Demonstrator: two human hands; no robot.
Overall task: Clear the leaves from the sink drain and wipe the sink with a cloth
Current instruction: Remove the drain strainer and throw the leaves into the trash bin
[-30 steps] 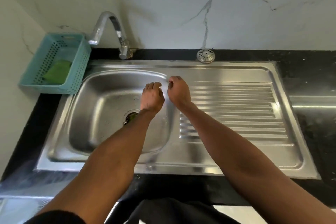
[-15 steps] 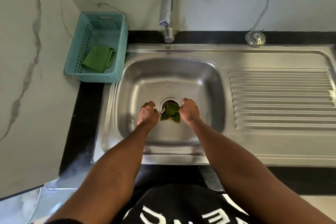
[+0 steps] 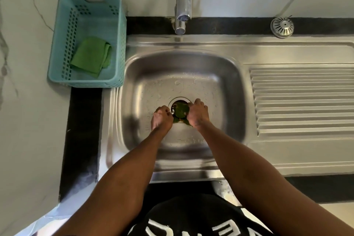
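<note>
leaves: small pile of green leaves (image 3: 181,111) sitting right on the drain (image 3: 179,100) in the middle of the sink (image 3: 226,82) floor, smack between the two hands

left hand: left hand (image 3: 161,118) is on the pile's left side, knuckles up, fingers curled in toward the drain rim. Fingertips look like they're touching the rim or the pile's edge, but can't honestly tell if it's got hold of a leaf

right hand: right hand (image 3: 197,114) is on the pile's right side, fingers curled down over the leaf edge, touching it. Whether it's actually pinching is hidden under the knuckles, so can't tell

key relation: leaves lie inward from both grips, right of the left hand and left of the right one. Both are basically at the pile; the right looks a hair more on top of it

axis: pile is a roundish clump, no real long axis, so I'd guess scooping in from both sides works better than a one-sided pinch

step: looks like the gather-the-leaves bit, nothing lifted yet

cloth: green cloth (image 3: 92,56) folded in the teal basket (image 3: 57,44), well off to the left and beyond the left hand, untouched

risk: I'd guess loose bits could slip down the drain if the squeeze is sloppy
</note>
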